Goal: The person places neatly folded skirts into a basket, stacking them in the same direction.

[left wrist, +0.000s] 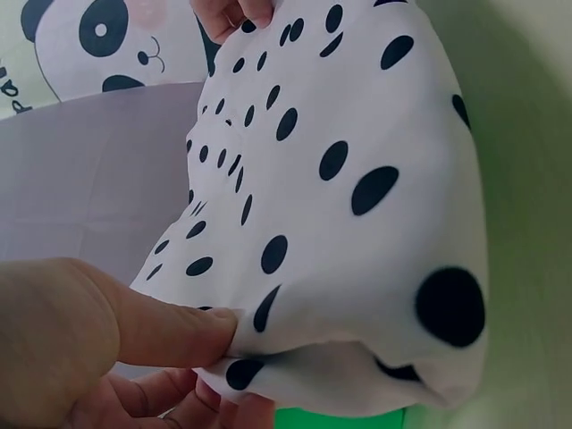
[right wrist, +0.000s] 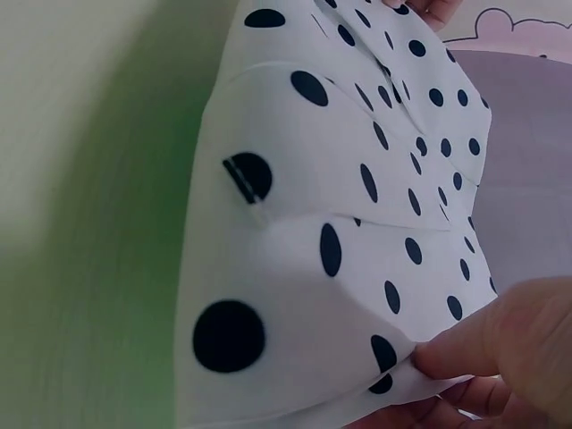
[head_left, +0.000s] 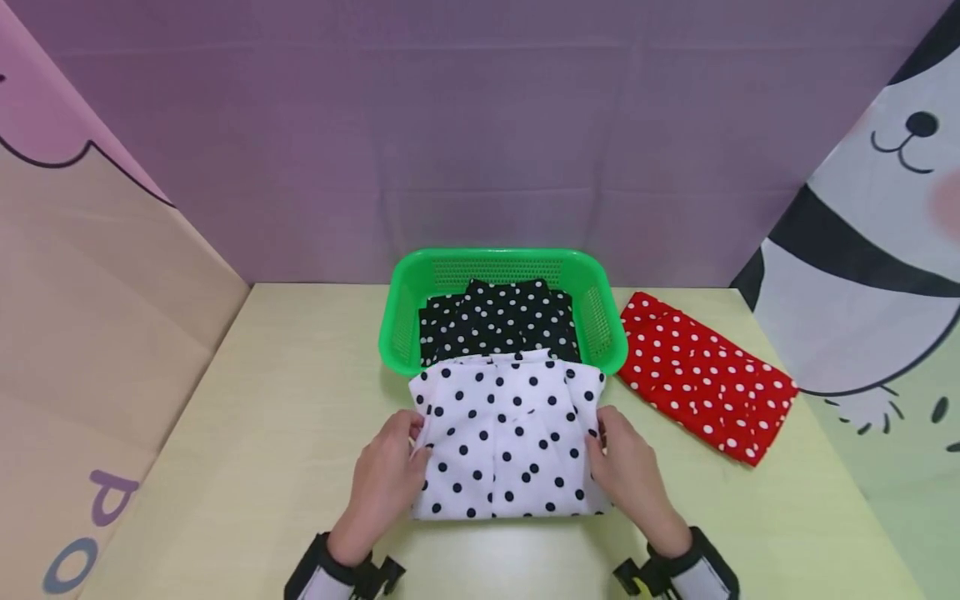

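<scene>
A folded white cloth with black dots is held up between both hands, its far edge over the near rim of a green basket. My left hand pinches its left side, thumb on top and fingers beneath, as the left wrist view shows on the cloth. On the opposite side my right hand pinches the cloth the same way. Folded black cloth with white dots lies inside the basket. Whether the white cloth is a garment I cannot tell.
To the right of the basket, a folded red cloth with white dots lies slantwise on the pale wooden table. A purple fabric backdrop rises behind the table. Printed panels stand at left and right.
</scene>
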Available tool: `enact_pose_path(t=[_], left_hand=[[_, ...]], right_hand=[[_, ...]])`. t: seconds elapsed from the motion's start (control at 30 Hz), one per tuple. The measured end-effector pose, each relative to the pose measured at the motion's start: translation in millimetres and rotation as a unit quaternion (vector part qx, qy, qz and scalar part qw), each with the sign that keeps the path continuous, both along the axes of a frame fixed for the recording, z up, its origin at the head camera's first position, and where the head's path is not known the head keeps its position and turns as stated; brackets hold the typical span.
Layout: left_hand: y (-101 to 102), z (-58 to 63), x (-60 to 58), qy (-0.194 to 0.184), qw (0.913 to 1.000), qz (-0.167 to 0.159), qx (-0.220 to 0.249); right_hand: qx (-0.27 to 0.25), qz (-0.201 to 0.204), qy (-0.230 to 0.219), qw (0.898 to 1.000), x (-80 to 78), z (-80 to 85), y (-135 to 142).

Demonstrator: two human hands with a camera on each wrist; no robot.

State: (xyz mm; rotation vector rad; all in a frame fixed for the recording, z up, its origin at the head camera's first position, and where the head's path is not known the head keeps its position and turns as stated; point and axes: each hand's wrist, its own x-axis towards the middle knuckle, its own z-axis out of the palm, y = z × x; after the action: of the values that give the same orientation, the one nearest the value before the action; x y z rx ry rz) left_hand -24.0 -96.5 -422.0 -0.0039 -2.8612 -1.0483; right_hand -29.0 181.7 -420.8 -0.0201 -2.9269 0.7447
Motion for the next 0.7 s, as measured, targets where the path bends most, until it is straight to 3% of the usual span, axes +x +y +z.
enact_pose_path(t=[0.47,0.7], left_hand=[[0.3,14.9,-31.2,0.034,0.9994,-0.011,-0.002],[0.1,21.6,-47.9,0.035,0.9993,-0.015,0.000]], right_hand=[[0.011,0.034,0.097,0.995,-29.5,8.0,1.7],[0.005,0.053,0.120,0.991,-46.1,18.1,1.8]])
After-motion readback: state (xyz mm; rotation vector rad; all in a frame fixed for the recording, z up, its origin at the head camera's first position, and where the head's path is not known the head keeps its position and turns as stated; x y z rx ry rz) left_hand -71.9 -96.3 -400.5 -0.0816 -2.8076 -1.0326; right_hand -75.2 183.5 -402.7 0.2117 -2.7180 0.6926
